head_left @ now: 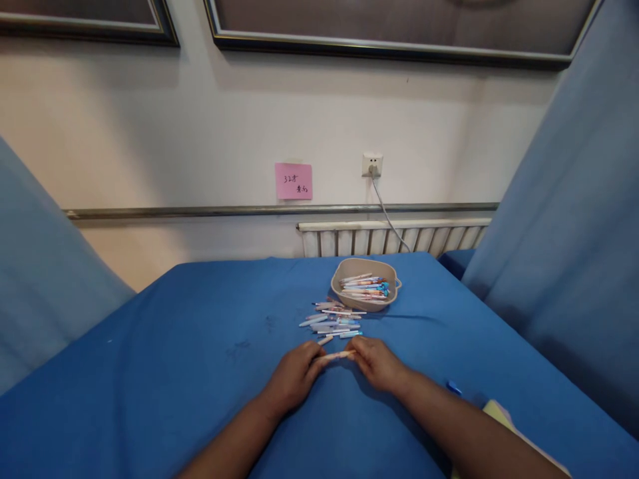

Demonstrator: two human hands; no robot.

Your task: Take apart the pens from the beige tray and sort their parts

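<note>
Two bare hands are working in the lower middle of the frame. The left hand (299, 374) is pinching one end of a pale pen (338, 356), and the right hand (377, 364) is pinching the other end. The thumb and fingers of both hands are pressing together on it. The pale pen is lying sideways between the hands, a little below the middle of the frame.

Just above the hands, a messy pile of pens (337, 324) is resting on a blue cloth (200, 359). Most of them are pointing sideways. Right above the pile, a beige basket (367, 307) is sitting, and more pens (363, 287) are lying inside it. In the lower right, a small blue thing (454, 387) is lying near the right arm, and a yellow thing (495, 410) is partly hiding behind that arm.

Up on the wall, a pink note (293, 181) is hanging near the middle. To its right, a gray cord (385, 211) is running down from a white socket (372, 158). Blue curtains (554, 266) are hanging at both sides.
</note>
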